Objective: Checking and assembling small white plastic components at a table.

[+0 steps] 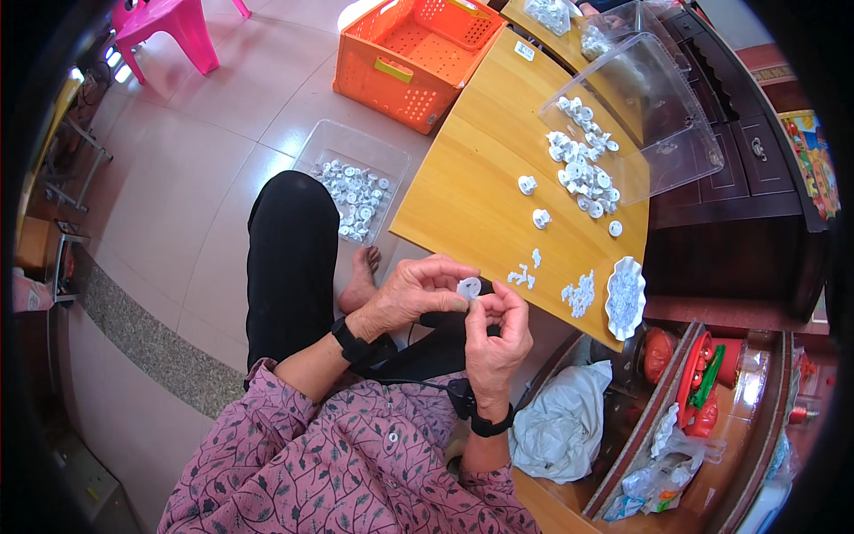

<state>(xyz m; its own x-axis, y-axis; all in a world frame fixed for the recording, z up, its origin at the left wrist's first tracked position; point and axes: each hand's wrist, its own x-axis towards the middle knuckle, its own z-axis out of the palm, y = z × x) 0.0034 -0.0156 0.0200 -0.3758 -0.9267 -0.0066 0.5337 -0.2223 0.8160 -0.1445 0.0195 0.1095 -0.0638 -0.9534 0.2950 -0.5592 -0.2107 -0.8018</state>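
Head view: near frame centre, the left hand [413, 290] pinches a round white piece [469, 287]; the right hand [498, 338] meets its edge, grip unclear. A slack pinch could drop it past the counter [471, 169], floorward.

Disc part [468, 287] is looking like smooth plastic. Tabletop [471, 169] is showing lightly glossy wood. Crate [374, 87] is reading as plastic; clear bin [680, 160], glossy plastic. Floor tiles [218, 116] are shining. Shirt [347, 458] is looking like matt cloth.
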